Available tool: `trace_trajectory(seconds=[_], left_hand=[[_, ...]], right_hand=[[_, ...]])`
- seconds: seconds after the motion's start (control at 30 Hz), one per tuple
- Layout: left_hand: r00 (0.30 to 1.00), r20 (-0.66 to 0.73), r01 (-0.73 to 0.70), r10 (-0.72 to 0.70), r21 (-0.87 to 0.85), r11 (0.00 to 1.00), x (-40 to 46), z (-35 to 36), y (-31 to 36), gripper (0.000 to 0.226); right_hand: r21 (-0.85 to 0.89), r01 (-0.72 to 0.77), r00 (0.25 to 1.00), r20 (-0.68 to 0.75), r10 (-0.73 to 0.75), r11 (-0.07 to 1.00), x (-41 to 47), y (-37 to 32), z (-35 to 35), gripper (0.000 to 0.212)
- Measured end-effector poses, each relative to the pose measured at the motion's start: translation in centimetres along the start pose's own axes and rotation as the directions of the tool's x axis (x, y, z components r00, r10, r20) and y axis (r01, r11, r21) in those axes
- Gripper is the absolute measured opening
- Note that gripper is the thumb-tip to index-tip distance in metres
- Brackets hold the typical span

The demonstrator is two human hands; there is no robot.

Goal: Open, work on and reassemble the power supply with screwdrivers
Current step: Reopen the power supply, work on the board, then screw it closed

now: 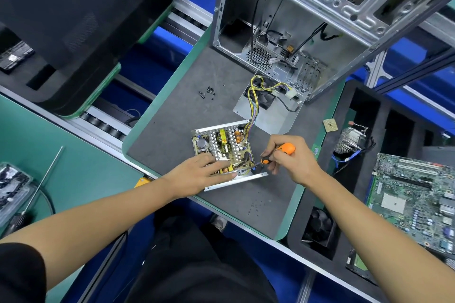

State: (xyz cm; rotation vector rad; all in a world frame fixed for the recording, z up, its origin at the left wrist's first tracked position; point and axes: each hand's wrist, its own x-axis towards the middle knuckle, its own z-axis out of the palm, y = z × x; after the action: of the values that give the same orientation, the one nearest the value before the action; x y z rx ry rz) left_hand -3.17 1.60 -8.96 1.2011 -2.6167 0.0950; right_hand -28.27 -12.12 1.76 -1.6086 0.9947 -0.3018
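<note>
Left hand point(204, 172) presses flat-fingered on the open supply point(222, 150); right hand point(290, 157) grips the screwdriver point(278, 152), whose tip could slip off and gouge the board

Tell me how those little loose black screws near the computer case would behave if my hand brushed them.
The loose screws look tiny and light, so a brush would probably scatter them. Their round shanks suggest they would roll, though the grey mat looks textured and may slow them.

Green-edged grey workbench point(172, 130) beside roller conveyor point(105, 123), over blue floor point(138, 61).
</note>
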Motion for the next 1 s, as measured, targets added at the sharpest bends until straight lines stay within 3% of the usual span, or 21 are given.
trace_trajectory(seconds=[0.7, 1.0], left_hand=[[0.990, 0.142, -0.033, 0.022, 0.075, 0.997, 0.4, -0.8, 0.1, 0.077], [0.993, 0.112, -0.038, 0.031, 0.060, 0.997, 0.5, -1.2, 0.2, 0.079]], right_hand=[[-0.075, -0.037, 0.999, -0.001, 0.037, 0.996, 0.2, 0.0, 0.4, 0.016], [-0.156, -0.061, 0.998, -0.001, 0.062, 0.986, 0.3, 0.3, 0.6, 0.019]])
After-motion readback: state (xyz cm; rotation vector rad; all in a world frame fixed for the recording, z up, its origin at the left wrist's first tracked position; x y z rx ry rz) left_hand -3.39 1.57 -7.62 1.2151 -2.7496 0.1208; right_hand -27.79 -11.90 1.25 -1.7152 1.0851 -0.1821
